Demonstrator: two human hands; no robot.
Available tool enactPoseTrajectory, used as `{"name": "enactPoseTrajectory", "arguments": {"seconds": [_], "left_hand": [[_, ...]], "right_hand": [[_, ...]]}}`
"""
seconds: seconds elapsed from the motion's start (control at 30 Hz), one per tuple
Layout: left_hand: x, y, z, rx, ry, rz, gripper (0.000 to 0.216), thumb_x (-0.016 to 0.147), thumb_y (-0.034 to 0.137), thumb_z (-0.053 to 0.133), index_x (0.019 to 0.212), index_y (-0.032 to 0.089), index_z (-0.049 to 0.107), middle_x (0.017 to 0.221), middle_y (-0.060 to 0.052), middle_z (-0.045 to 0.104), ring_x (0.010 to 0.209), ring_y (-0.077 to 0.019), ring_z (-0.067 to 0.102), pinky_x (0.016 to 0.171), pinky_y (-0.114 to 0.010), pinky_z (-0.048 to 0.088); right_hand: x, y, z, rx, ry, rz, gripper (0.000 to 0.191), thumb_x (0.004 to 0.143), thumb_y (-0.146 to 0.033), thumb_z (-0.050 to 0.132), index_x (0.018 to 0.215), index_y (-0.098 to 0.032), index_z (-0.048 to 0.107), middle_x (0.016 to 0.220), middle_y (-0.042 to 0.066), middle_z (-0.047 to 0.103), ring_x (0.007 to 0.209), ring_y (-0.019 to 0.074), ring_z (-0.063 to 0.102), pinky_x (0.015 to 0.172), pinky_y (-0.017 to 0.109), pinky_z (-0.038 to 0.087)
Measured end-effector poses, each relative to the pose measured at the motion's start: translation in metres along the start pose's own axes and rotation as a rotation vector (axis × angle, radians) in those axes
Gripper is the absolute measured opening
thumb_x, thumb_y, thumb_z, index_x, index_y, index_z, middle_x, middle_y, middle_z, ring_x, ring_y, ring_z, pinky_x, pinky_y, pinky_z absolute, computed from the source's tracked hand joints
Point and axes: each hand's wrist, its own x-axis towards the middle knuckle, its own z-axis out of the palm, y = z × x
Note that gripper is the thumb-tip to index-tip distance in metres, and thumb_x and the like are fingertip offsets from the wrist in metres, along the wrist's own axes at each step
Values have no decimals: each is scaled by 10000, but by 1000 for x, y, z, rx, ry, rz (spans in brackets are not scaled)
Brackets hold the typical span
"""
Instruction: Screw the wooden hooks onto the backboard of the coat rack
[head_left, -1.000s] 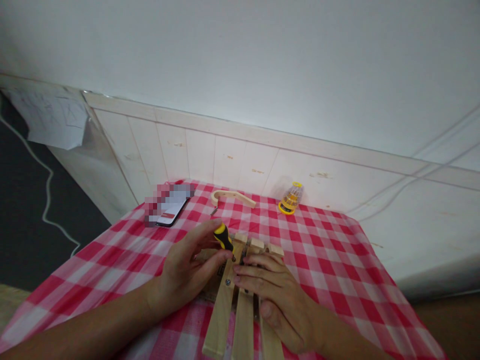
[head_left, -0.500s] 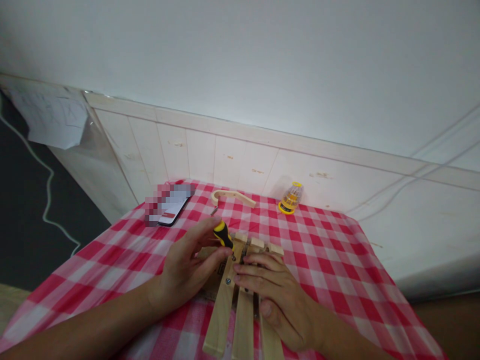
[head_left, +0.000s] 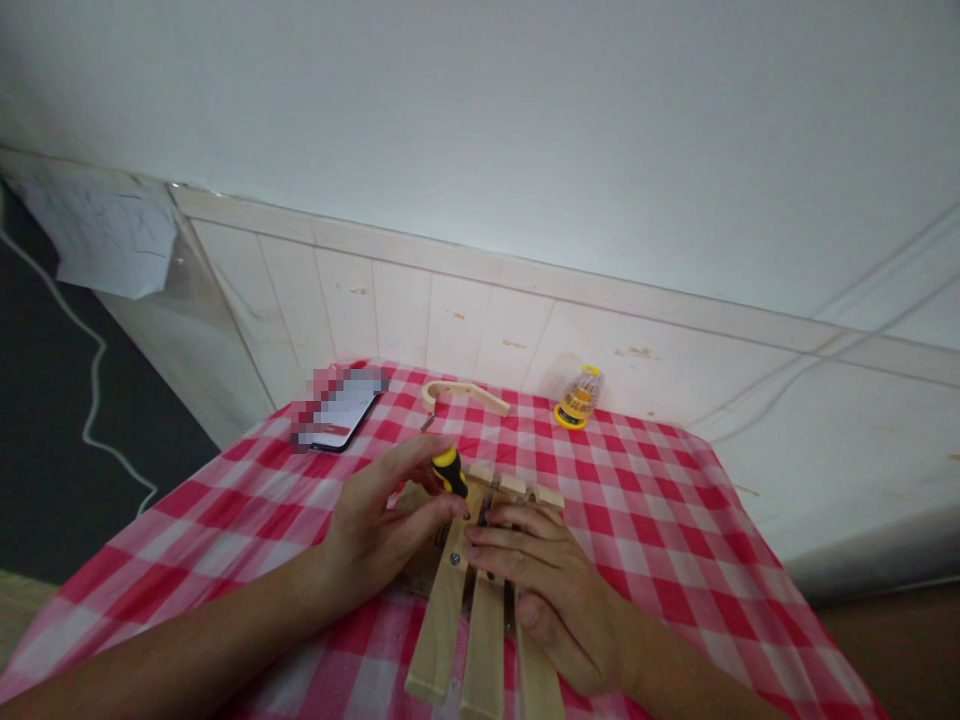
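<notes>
My left hand (head_left: pixel 379 525) is closed around a short yellow and black screwdriver (head_left: pixel 450 470). The tool stands tilted over the leftmost of three pale wooden slats (head_left: pixel 439 630), its tip near a screw hole and hidden by my fingers. Lower on that slat sits a screw head (head_left: pixel 454 560). My right hand (head_left: pixel 559 590) lies with fingers stretched across the middle and right slats, touching them. The slats are joined side by side over a wooden base (head_left: pixel 416 575), which my hands partly cover.
Behind the slats lie a curved wooden piece (head_left: pixel 469 391) and a small metal part (head_left: pixel 427 423). A phone (head_left: pixel 349 415) rests at the back left, and a yellow-based bit holder (head_left: pixel 577 398) stands at the back right. The checked tablecloth (head_left: pixel 660 510) meets a white wall.
The screwdriver's handle leans slightly differently and my left fingers have shifted a little on it. My right hand stays in place on the slats.
</notes>
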Motion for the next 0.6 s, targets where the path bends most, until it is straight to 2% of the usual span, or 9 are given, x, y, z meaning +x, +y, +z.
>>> {"name": "enactPoseTrajectory", "arguments": {"seconds": [0.1,0.23,0.33,0.4,0.47,0.53,0.6], "left_hand": [[8,7,-5,78,-45,38,502,901,160,763,1360,270,594,1103,-30,723,850,-136,705,775,-217,608],[31,25,-13,121,-238,59,372,938,141,694,1283,250,607,1027,-16,738,856,-135,708,780,-211,586],[52,34,-15,172,-305,1,346,926,125,687,1241,255,627,971,6,742,817,-128,710,732,-203,568],[67,37,-13,216,-356,-94,318,884,113,716,1169,239,654,834,38,723,713,-120,692,667,-199,549],[81,39,-11,237,-393,-174,293,844,144,765,1109,211,660,788,42,714,668,-122,679,621,-200,533],[90,41,-10,233,-472,-177,229,832,174,781,1034,200,674,785,36,714,664,-121,669,613,-202,517],[94,45,-9,215,-552,-118,126,857,177,745,968,200,689,807,29,718,685,-117,661,639,-206,510]], "right_hand": [[0,0,1,-3,22,-8,412,1090,-372,353,1393,-218,584,1375,76,703,1372,216,555,1164,431,440],[0,1,3,3,35,-8,415,1093,-372,358,1392,-212,597,1377,78,699,1356,230,559,1147,450,451],[1,1,4,12,50,-14,425,1098,-385,350,1398,-212,598,1369,75,701,1336,229,564,1134,447,457],[2,2,5,19,65,-22,423,1097,-385,354,1402,-211,591,1365,74,704,1334,223,562,1131,442,456],[1,2,5,23,70,-18,412,1093,-374,364,1400,-217,589,1370,72,702,1344,221,554,1129,443,456],[1,1,5,24,73,-11,410,1091,-365,363,1404,-223,586,1369,70,702,1340,223,556,1128,453,457],[0,1,6,26,79,-12,422,1091,-371,351,1402,-218,591,1356,76,708,1325,228,564,1126,467,459]]}}
